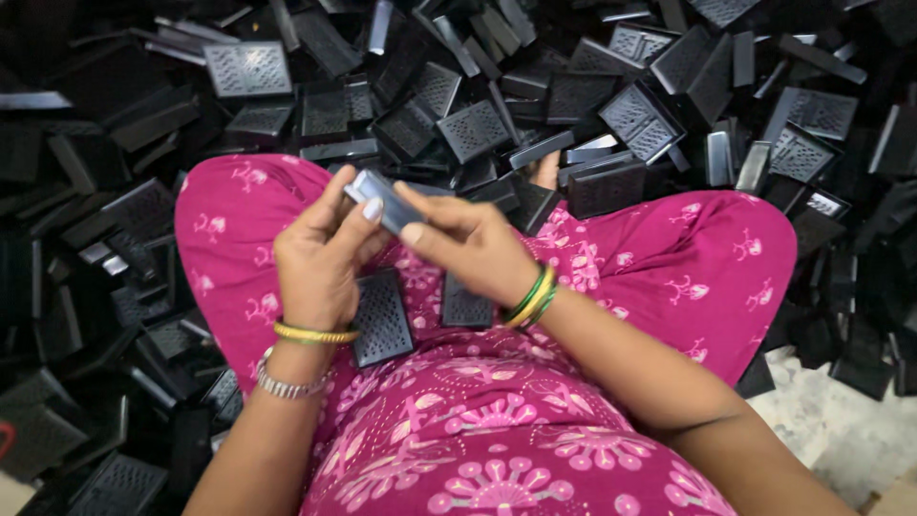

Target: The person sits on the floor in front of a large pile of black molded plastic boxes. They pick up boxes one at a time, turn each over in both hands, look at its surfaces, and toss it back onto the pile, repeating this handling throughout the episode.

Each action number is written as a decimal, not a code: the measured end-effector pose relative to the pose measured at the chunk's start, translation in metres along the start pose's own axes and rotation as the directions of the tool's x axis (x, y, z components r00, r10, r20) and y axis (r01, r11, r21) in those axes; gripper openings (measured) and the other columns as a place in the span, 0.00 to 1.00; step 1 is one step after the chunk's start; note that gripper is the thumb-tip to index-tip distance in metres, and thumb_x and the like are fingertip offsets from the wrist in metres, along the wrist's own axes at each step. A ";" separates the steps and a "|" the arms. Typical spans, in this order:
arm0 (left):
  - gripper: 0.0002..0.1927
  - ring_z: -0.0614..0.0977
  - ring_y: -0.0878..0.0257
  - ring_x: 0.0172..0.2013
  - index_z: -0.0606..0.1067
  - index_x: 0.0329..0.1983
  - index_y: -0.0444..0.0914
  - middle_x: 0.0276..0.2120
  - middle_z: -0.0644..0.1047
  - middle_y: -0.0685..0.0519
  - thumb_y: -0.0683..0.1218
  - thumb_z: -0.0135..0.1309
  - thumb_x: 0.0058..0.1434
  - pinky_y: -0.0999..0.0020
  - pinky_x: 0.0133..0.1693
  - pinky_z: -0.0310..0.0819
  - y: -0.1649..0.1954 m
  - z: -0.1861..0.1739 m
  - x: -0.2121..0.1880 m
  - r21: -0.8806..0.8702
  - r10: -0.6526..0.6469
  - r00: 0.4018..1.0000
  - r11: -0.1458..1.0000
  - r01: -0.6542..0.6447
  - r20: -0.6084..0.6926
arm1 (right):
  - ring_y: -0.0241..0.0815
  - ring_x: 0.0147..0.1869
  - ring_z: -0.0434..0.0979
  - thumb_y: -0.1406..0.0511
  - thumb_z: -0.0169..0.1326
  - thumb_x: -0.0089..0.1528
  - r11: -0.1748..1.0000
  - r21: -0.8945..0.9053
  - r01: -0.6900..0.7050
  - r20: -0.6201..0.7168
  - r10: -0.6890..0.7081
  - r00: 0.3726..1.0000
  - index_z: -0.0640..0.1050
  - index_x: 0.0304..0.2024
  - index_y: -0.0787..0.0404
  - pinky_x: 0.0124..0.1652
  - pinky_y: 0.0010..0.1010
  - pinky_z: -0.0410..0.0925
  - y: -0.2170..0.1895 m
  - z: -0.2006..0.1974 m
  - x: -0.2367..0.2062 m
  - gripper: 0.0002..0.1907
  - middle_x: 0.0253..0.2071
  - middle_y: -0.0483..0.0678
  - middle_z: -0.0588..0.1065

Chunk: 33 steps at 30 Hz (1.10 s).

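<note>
I sit cross-legged in pink patterned clothing (669, 268). Both hands meet over my lap on one small black plastic cover (382, 196) with a shiny edge. My left hand (320, 253) grips its left end with thumb and fingers. My right hand (468, 244) pinches its right end. Two more flat black grille pieces lie in my lap, one (382, 320) under my left wrist and one (466, 308) below my right hand.
A large heap of black plastic grille covers (473, 129) and plain black frames (607, 186) surrounds my legs on the left, front and right. Pale stone floor (841, 430) shows at the lower right.
</note>
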<state>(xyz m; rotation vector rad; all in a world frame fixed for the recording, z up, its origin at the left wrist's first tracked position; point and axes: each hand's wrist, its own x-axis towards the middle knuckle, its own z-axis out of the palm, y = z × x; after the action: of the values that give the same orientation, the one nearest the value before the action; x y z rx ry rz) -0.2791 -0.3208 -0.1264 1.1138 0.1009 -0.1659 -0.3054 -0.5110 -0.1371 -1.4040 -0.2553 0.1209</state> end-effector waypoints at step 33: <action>0.21 0.82 0.68 0.40 0.76 0.60 0.28 0.46 0.82 0.48 0.35 0.56 0.62 0.75 0.41 0.79 0.067 -0.026 -0.008 0.541 -0.076 0.983 0.841 -0.026 0.165 | 0.36 0.53 0.80 0.61 0.56 0.68 0.957 -0.259 -0.134 0.169 0.181 0.969 0.79 0.55 0.57 0.53 0.27 0.72 0.013 -0.045 0.019 0.14 0.64 0.42 0.77</action>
<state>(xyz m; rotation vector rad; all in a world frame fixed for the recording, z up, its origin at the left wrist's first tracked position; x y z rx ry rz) -0.2749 -0.2683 -0.0775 1.6613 -0.1041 -0.3333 -0.2746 -0.5478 -0.1540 -1.6626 -0.3250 0.3686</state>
